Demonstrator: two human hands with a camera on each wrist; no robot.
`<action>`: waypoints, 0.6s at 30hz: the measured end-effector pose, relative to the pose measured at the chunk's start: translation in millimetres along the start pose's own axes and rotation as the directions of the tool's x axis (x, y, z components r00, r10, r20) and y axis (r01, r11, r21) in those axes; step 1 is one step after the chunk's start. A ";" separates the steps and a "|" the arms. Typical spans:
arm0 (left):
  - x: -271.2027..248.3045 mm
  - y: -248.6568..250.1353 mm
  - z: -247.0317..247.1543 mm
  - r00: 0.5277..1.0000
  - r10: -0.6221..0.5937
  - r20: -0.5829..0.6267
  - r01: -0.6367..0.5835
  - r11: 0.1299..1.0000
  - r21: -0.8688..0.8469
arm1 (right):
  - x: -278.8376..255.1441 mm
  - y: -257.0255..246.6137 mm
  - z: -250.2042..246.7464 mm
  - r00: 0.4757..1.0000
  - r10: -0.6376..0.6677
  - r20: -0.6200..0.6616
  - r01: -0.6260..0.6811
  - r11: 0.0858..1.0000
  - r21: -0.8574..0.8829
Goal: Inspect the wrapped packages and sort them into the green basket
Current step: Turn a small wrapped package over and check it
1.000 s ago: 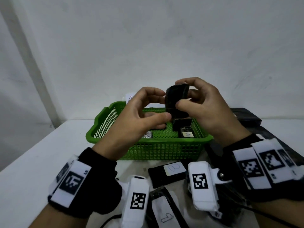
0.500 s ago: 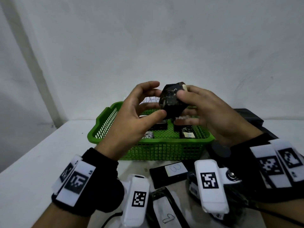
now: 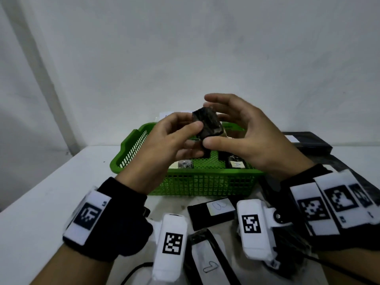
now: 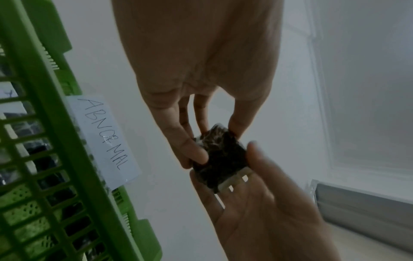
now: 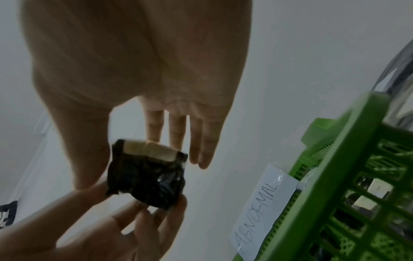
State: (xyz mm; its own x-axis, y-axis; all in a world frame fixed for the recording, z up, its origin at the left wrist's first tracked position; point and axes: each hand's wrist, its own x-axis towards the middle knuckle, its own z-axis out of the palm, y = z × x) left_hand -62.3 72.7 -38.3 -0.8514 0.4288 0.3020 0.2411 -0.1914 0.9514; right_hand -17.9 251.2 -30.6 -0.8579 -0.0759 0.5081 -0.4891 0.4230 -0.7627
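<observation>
A small package wrapped in black film [image 3: 207, 125] is held up above the green basket [image 3: 205, 182]. My left hand [image 3: 192, 122] pinches it between thumb and fingers; the pinch on the package [image 4: 220, 155] shows in the left wrist view. My right hand [image 3: 230, 120] has straight, spread fingers, and only its thumb touches the package's lower edge. In the right wrist view a tan strip shows along one edge of the package [image 5: 145, 174]. Two wrapped packages [image 3: 185, 163] [image 3: 236, 163] lie in the basket.
A paper label reading ABNORMAL [image 4: 105, 139] is taped to the basket's far wall. Flat black packages with white labels [image 3: 213, 210] [image 3: 207, 262] lie on the white table before the basket. More black packages [image 3: 308, 141] sit at the right. A wall stands close behind.
The package has been turned between the hands. My right fingers have come off it and spread, while my left hand has taken the pinch.
</observation>
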 end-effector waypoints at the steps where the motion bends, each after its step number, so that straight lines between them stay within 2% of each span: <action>1: 0.0 -1.0 -1.2 1.000 0.019 -0.007 -0.019 1.000 -0.002 | 0.3 -1.3 1.2 1.000 0.024 0.003 -0.025 1.000 0.015; 4: -1.6 -1.4 -1.3 0.993 0.120 0.001 -0.120 0.991 0.056 | 2.7 -1.6 1.3 0.989 0.127 -0.069 -0.121 0.989 0.083; 7: -3.4 0.0 -0.1 0.986 0.166 0.034 -0.169 0.977 0.134 | 2.8 0.8 -1.6 0.985 0.161 -0.058 -0.154 0.982 0.109; 11: -3.0 -0.8 -0.5 0.978 0.196 0.079 -0.209 0.952 0.225 | 2.8 -1.4 0.5 0.985 0.115 -0.130 -0.117 0.993 -0.009; 14: -4.3 -0.8 2.4 0.975 0.206 0.083 -0.219 0.952 0.213 | 1.5 -1.3 5.4 0.984 0.041 -0.175 -0.060 0.993 -0.100; 18: -3.5 0.5 2.1 0.978 0.205 0.035 -0.208 0.962 0.177 | 0.3 -1.1 7.2 0.986 -0.042 -0.164 0.032 0.997 -0.064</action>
State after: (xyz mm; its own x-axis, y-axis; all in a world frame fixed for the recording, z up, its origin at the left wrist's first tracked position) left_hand -58.2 73.0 -38.8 -0.7667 0.4114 0.4929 0.4919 -0.1169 0.8627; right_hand -18.8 244.2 -32.5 -0.7991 0.0554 0.5987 -0.5056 0.4769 -0.7190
